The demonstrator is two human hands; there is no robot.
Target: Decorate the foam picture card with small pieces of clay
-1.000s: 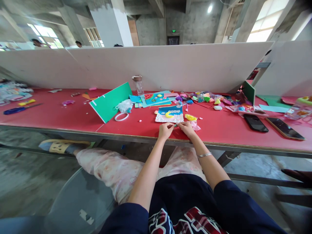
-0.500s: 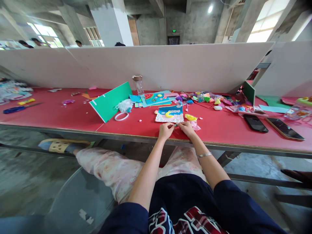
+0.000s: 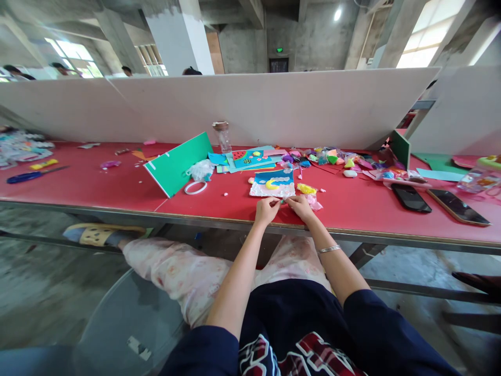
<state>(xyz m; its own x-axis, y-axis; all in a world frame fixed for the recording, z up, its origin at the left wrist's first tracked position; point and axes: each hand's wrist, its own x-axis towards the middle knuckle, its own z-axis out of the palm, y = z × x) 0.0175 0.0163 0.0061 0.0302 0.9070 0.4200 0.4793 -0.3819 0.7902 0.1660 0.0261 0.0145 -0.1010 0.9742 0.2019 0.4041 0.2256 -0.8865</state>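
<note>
The left arm [image 3: 238, 282] and right arm [image 3: 335, 259] reach from the near side toward the far, slanting inward. Wrists slightly bent, the left hand [image 3: 267, 210] and right hand [image 3: 299, 207] almost meet, backs upward, fingers curled, the fingertips of each drawn into a pinch.

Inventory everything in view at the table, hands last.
green piece: 1, green, front centre
crescent card: 1, blue, white, yellow, centre
yellow packet: 1, yellow, right of crescent card
watermelon card: 1, mainly blue, farther back
green board: 1, green, left side
ring: 1, white, beside board
bottle: 1, clear, back centre
craft bits: uncountable, multicoloured, back right
phones: 2, dark, right
container: 1, clear, far right
blue-handled tool: 1, blue, far left
table: 1, red, centre
left hand: 1, bare, pinching green piece
right hand: 1, bare, likewise pinching it
</note>
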